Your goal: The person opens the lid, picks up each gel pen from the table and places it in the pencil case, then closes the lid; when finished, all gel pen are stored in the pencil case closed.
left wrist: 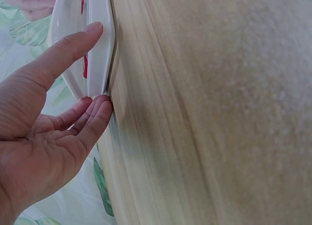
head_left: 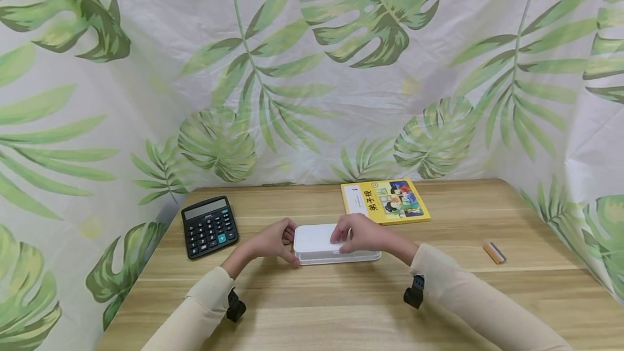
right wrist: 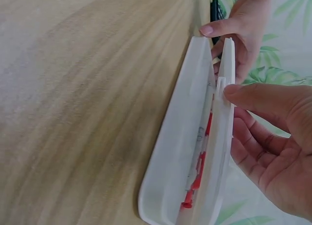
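Observation:
A long white plastic pencil case (head_left: 336,259) lies on the table, its lid (head_left: 314,237) raised slightly off the base along the front. Red parts of slim pen-like things (right wrist: 200,169) show through the gap in the right wrist view; the rest of them is hidden. My left hand (head_left: 274,240) holds the case's left end, thumb on the front wall and fingertips round the end, as the left wrist view shows. With thumb at the lid's front edge and curled fingers over its top, my right hand (head_left: 363,233) grips the lid.
A black calculator (head_left: 209,226) lies left of the case. Behind, to the right, is a yellow picture book (head_left: 385,201). Several small coloured sticks (head_left: 494,253) lie at the right of the wooden table (head_left: 317,318). A leaf-patterned cloth (head_left: 292,69) hangs behind.

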The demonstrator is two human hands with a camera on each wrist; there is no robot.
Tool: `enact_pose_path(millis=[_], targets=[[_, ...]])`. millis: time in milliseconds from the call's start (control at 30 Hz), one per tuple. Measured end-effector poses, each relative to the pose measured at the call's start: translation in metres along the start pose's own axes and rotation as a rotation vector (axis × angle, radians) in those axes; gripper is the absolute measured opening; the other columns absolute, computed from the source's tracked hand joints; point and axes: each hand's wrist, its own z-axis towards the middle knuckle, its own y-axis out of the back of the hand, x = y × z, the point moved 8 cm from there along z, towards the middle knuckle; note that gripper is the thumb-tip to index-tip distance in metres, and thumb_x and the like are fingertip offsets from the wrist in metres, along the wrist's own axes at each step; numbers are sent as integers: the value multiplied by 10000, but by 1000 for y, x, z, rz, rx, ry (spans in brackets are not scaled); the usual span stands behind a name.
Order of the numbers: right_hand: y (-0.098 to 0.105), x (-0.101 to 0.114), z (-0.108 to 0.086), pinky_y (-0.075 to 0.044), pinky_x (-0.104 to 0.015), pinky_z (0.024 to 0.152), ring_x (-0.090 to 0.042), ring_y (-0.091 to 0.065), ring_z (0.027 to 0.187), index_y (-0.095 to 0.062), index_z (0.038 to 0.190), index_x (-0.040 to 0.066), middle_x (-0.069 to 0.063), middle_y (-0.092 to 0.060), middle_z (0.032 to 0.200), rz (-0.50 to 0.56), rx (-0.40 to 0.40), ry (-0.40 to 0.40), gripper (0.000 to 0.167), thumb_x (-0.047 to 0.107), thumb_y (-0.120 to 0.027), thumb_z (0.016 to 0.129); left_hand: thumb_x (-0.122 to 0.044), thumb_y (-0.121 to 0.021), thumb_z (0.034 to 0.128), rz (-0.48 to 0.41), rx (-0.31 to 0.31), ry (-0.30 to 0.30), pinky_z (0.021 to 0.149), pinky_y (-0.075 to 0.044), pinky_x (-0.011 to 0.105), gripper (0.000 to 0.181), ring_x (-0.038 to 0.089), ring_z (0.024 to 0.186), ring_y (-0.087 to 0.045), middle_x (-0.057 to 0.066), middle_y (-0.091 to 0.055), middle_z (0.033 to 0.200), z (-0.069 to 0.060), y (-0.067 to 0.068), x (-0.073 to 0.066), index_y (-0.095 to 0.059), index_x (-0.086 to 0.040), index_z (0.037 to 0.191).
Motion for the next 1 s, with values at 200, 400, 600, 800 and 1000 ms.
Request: enact_pose_path(millis=[200,400,600,800,1000], targets=[[-3,0,-2,-502,-210,756,-97,-603,849,-784,987,76,-10,-671,913,-5,4,9,188,33,-823,809,-68,-933,685,1,5,-21,974,-511,356,716,222,1075,-576,137,-581,1167,0,1,-2,-490,44,1237],[-6,-2,-4,-503,-214,764,-118,-602,860,-782,1003,62,-27,-664,916,12,21,1,193,32,-819,816,-69,-924,696,-3,17,-29,991,-507,407,727,231,1075,-579,143,-578,1161,1,1,-2,-472,46,1253],[-8,-4,-4,-505,-211,755,-108,-597,847,-782,1003,62,-18,-662,904,5,29,-6,195,34,-823,814,-76,-925,692,-5,24,-27,993,-504,435,732,247,1073,-578,151,-572,1155,0,2,-5,-469,46,1252],[-10,-7,-3,-503,-206,755,-98,-588,838,-784,1002,70,-6,-666,903,-8,31,-9,194,40,-826,814,-72,-925,694,-5,28,-28,997,-501,445,736,264,1081,-578,157,-569,1158,-1,1,-6,-465,54,1255],[-10,-9,-2,-507,-205,763,-97,-593,841,-784,1007,73,-5,-673,911,-8,28,-13,200,44,-829,814,-69,-927,692,-4,32,-30,996,-501,446,740,263,1076,-579,160,-570,1156,0,1,-7,-465,59,1255]])
